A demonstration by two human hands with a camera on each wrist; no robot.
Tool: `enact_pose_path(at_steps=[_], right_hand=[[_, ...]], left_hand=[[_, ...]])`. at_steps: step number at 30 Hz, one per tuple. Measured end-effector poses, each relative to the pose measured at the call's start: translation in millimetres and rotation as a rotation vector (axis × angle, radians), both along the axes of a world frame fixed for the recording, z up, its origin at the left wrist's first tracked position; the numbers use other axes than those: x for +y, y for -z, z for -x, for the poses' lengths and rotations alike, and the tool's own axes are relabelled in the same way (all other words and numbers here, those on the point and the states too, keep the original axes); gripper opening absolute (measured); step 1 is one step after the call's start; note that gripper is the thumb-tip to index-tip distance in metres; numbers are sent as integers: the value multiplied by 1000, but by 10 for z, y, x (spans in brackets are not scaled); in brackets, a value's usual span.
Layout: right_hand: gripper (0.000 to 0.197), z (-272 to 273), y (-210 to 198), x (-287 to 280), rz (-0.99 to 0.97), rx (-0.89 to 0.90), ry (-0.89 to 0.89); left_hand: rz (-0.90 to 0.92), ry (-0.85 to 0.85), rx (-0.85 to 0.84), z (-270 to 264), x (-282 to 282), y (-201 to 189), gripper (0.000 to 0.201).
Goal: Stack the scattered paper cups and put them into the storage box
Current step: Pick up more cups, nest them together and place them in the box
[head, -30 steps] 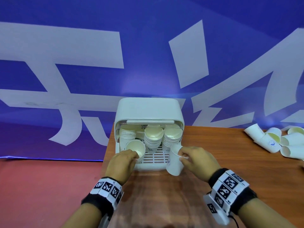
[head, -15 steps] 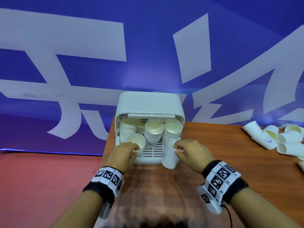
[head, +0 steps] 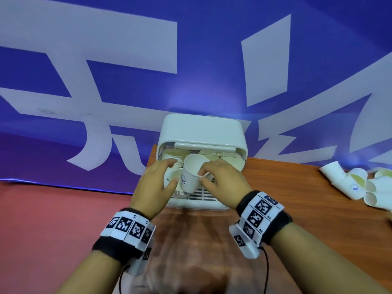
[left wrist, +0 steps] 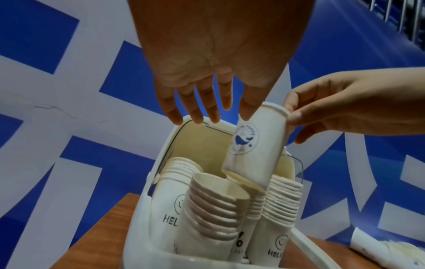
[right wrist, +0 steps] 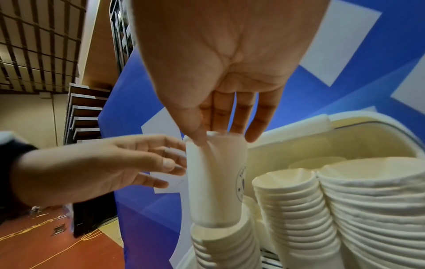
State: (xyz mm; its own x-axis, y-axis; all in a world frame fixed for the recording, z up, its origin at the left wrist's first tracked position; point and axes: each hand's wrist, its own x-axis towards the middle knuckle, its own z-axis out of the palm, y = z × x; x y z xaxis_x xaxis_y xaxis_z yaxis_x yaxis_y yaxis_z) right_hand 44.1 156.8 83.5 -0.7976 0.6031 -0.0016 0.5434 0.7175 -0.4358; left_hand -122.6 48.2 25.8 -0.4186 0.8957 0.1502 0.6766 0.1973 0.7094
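Up off the table, right hand [head: 220, 181] pinching the cup [head: 192, 176] over the front stack [left wrist: 214, 207], left hand [head: 156, 183] spread — tilted, it could jam.

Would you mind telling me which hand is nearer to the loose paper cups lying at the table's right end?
The right hand. It pinches a paper cup at the storage box, on the side toward the loose paper cups; the left hand sits farther away, at the box's left side.
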Motion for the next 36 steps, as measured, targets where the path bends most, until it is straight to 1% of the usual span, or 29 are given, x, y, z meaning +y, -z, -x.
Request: enact_pose_path(at_steps=[4,7,11,15,18,21,26,28,32,36], right_hand=[[15,171,100,-35,15,1,-20],[15,242,198,-31,17,-39,-41],[16,268,301,23,4,-117,-63],[23,286,351,69,34,-192,-90],[27,270,361,56,64,-178,-87],[25,210,334,77,74,-155,-64],[21,-85,212,88,92,-127,15],[20,-283,196,51,103,-135,65],[19,-672,192,-50,115,-186,125],[20,-1062,130,-81,142,-143,206]], left_hand=[[10,-49,-26,44,-29,-57,50],[19,-56,-39,78,-53,-50,54],[18,-48,-48,95,-67,-5,54],[25,-47,-42,104,-58,16,52],[35,-39,-44,87,-37,6,52],[40,-14,-34,54,-11,-33,52],[70,35,-14,-13,65,-126,50],[54,70,31,-123,102,-161,50],[53,138,75,-477,117,-243,44],[43,236,19,-866,161,-257,45]])
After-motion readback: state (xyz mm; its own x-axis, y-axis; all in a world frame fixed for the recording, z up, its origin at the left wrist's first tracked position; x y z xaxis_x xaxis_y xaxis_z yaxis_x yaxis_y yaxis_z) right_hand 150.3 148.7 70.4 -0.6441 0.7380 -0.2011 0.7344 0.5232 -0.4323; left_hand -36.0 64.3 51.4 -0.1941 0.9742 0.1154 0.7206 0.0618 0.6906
